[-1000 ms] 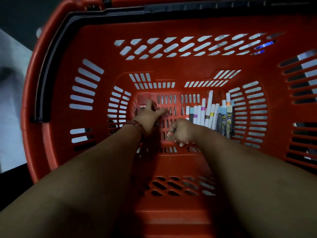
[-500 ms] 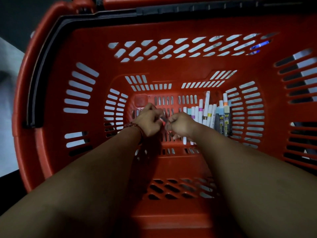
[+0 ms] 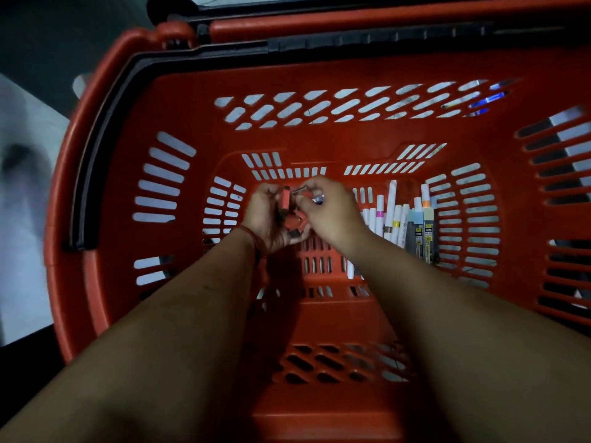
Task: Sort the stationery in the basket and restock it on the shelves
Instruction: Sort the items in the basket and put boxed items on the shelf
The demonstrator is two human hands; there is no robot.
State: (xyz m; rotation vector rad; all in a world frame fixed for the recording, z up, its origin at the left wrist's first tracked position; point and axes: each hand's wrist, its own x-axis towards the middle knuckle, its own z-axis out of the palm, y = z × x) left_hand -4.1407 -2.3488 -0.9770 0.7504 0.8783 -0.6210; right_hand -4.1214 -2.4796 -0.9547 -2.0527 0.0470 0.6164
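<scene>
My left hand [image 3: 271, 219] has rolled palm-up since a moment ago and my right hand [image 3: 329, 212] has come over the top of it, both lifted a little off the floor of the basket [image 3: 105, 174]. Closest to me, my two forearms reach down past the near wall. At my left wrist sits the red thread bracelet [image 3: 252, 238]. My left fingers are cupped round a clutch of small red pieces [image 3: 292, 219]. I count at least three, though they are too bunched to be sure. My right fingertips pinch a tiny silvery piece [image 3: 300, 189] just above them, and what it is I can't tell. Beside my right wrist, on the basket floor, lie the markers [image 3: 388, 212], roughly eight white barrels packed close, one more poking out under my forearm. Against them are two dark refill packs [image 3: 427, 235] with yellow labels. Past that come the slotted far wall and the black handle [image 3: 351, 39]. By my reckoning this is early going: I'm only gathering like with like, everything is in the basket, and no shelf is in sight.
</scene>
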